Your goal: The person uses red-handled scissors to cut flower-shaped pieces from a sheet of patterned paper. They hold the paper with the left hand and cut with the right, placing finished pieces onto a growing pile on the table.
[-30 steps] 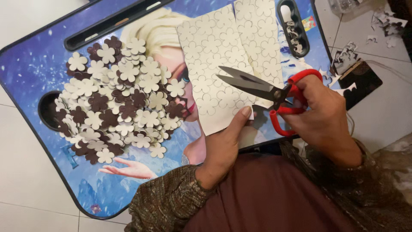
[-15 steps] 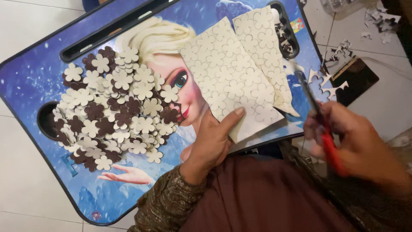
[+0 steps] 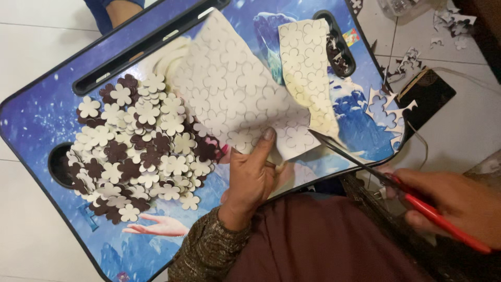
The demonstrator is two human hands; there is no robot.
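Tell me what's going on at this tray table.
A person is cutting flower shapes from a cream sheet on a blue lap table. The left hand pins the sheet's near edge, while the right hand brings red-handled scissors to it. A pile of cut cream and brown flowers lies to the left.

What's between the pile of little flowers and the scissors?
In the head view, the left hand lies between the flower pile and the scissors, pressing down the cream flower sheet.
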